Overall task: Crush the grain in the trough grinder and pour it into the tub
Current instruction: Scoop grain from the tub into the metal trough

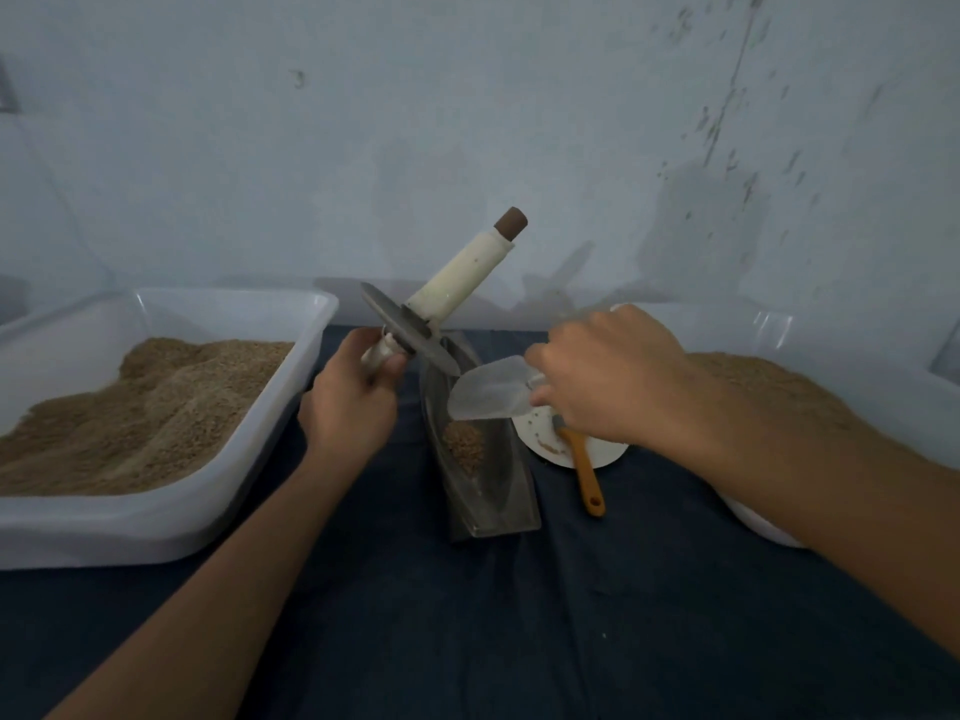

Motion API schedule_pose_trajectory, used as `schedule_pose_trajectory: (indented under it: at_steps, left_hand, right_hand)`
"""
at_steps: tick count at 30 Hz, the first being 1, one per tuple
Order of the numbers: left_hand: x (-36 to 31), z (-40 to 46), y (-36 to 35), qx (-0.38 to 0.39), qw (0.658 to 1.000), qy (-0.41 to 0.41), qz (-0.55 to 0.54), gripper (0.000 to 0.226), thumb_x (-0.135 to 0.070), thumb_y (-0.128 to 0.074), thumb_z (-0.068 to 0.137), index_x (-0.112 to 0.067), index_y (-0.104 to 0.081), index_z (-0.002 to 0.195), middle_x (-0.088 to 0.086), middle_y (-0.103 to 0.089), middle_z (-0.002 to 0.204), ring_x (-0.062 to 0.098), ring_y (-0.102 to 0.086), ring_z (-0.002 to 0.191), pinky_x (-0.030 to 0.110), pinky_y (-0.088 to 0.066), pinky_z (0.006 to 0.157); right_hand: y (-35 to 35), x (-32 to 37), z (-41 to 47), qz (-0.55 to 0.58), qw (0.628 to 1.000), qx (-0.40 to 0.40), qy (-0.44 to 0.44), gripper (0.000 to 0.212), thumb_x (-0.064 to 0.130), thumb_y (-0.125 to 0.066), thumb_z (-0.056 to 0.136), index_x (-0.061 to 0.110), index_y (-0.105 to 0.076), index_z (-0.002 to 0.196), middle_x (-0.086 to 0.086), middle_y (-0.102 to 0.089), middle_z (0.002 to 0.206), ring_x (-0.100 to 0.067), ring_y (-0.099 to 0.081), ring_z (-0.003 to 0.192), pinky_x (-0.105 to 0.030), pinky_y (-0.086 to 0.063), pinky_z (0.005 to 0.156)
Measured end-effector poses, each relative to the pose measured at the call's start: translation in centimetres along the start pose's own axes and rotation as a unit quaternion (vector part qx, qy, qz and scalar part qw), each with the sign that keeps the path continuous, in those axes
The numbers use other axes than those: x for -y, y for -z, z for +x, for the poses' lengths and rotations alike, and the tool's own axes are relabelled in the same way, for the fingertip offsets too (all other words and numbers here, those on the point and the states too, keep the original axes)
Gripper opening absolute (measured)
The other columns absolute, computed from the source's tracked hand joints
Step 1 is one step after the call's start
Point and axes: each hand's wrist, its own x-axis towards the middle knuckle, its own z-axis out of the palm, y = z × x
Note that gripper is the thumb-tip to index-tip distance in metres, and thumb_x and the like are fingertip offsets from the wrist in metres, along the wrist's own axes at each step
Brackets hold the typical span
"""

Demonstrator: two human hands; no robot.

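Note:
A narrow metal trough grinder (506, 504) stands in the middle on dark cloth, with a small heap of grain (463, 445) inside it. My left hand (353, 402) grips one handle of the grinding wheel (408, 337), lifted and tilted above the trough's far end; its other cream handle (462, 275) points up and right. My right hand (608, 376) holds a translucent white scoop (485, 392), tipped over the trough above the grain. A white tub (156, 522) on the left holds a mound of crushed grain.
A white plate (602, 454) with a few grains lies right of the trough, under my right hand. An orange-handled tool (587, 478) rests across it. Another white tub (763, 522) of grain sits at the right, partly behind my right forearm. A pale wall is close behind.

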Motion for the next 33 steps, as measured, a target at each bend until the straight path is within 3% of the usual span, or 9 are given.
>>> schedule_pose_trajectory:
  at_steps: [3, 6, 9, 13, 16, 19, 24, 28, 33]
  left_hand:
    - [0.5, -0.1, 0.1, 0.005, 1.000, -0.014, -0.013, 0.019, -0.042, -0.059, 0.101, -0.049, -0.050, 0.117, -0.016, -0.065, 0.098, 0.023, -0.066, 0.099, 0.055, -0.055, 0.088]
    - [0.9, 0.0, -0.1, 0.000, 0.999, -0.033, 0.001, 0.021, -0.038, -0.060, 0.101, -0.040, -0.054, 0.121, -0.009, -0.065, 0.102, 0.028, -0.066, 0.104, 0.050, -0.054, 0.087]
    - [0.7, -0.1, -0.4, 0.007, 0.999, -0.046, 0.021, 0.024, -0.034, -0.061, 0.101, -0.034, -0.056, 0.125, -0.005, -0.067, 0.104, 0.030, -0.066, 0.103, 0.046, -0.052, 0.082]
    - [0.1, -0.7, -0.5, 0.029, 0.997, -0.070, 0.031, 0.025, -0.032, -0.063, 0.100, -0.036, -0.059, 0.124, 0.001, -0.073, 0.104, 0.032, -0.068, 0.102, 0.049, -0.054, 0.083]
    - [-0.1, -1.0, -0.7, 0.014, 0.994, -0.081, 0.067, 0.030, -0.032, -0.066, 0.099, -0.037, -0.060, 0.127, 0.004, -0.075, 0.108, 0.034, -0.068, 0.104, 0.050, -0.052, 0.086]
    - [0.0, -1.0, -1.0, 0.005, 0.994, -0.078, 0.080, 0.030, -0.032, -0.067, 0.098, -0.038, -0.060, 0.127, 0.006, -0.076, 0.108, 0.037, -0.068, 0.106, 0.050, -0.050, 0.086]
    - [0.2, -0.9, -0.9, 0.011, 0.993, -0.066, 0.094, 0.029, -0.035, -0.067, 0.098, -0.038, -0.060, 0.127, 0.005, -0.075, 0.108, 0.036, -0.068, 0.105, 0.048, -0.050, 0.082]
    - [0.2, -0.7, -0.8, 0.002, 0.989, -0.076, 0.129, 0.029, -0.034, -0.068, 0.097, -0.037, -0.063, 0.125, 0.005, -0.074, 0.111, 0.038, -0.067, 0.108, 0.050, -0.048, 0.085]
    - [0.6, -0.9, -0.8, 0.008, 0.986, -0.083, 0.147, 0.031, -0.032, -0.072, 0.095, -0.037, -0.064, 0.125, 0.006, -0.074, 0.109, 0.038, -0.066, 0.107, 0.053, -0.048, 0.086]
  right_hand:
    - [-0.2, -1.7, -0.8, 0.098, 0.995, 0.011, -0.031, 0.029, 0.053, -0.051, 0.098, 0.028, -0.063, 0.088, 0.008, -0.059, 0.076, -0.017, -0.057, 0.068, -0.031, -0.030, 0.052]
    - [-0.7, -5.5, -1.7, 0.183, 0.976, 0.030, -0.115, 0.041, 0.069, -0.043, 0.096, 0.040, -0.068, 0.111, 0.006, -0.069, 0.102, -0.021, -0.061, 0.086, -0.032, -0.038, 0.065]
    - [-2.2, -11.3, -3.4, 0.172, 0.961, 0.046, -0.210, 0.051, 0.077, -0.035, 0.095, 0.046, -0.062, 0.126, 0.007, -0.066, 0.131, -0.025, -0.063, 0.105, -0.040, -0.044, 0.080]
    - [-5.5, -17.2, -7.7, 0.100, 0.932, 0.178, -0.298, 0.054, 0.072, -0.037, 0.100, 0.040, -0.056, 0.139, 0.001, -0.055, 0.148, -0.029, -0.057, 0.126, -0.043, -0.044, 0.097]
    - [-8.0, -18.0, -10.2, 0.056, 0.912, 0.278, -0.295, 0.047, 0.064, -0.039, 0.102, 0.037, -0.060, 0.134, 0.002, -0.059, 0.140, -0.025, -0.059, 0.120, -0.039, -0.045, 0.097]
    - [-9.9, -17.7, -11.1, 0.030, 0.909, 0.316, -0.271, 0.041, 0.060, -0.043, 0.102, 0.033, -0.064, 0.125, 0.004, -0.065, 0.122, -0.019, -0.063, 0.106, -0.034, -0.044, 0.083]
    - [-11.6, -16.9, -10.2, 0.057, 0.920, 0.281, -0.268, 0.032, 0.059, -0.050, 0.099, 0.031, -0.067, 0.099, 0.006, -0.062, 0.093, -0.015, -0.059, 0.083, -0.033, -0.039, 0.072]
    - [-13.2, -15.7, -8.9, 0.125, 0.916, 0.275, -0.264, 0.035, 0.058, -0.050, 0.100, 0.026, -0.063, 0.101, 0.002, -0.063, 0.103, -0.018, -0.060, 0.089, -0.035, -0.040, 0.071]
    - [-15.3, -14.7, -8.1, 0.252, 0.898, 0.249, -0.262, 0.032, 0.039, -0.056, 0.103, 0.013, -0.063, 0.087, -0.005, -0.064, 0.092, -0.016, -0.058, 0.078, -0.032, -0.042, 0.067]
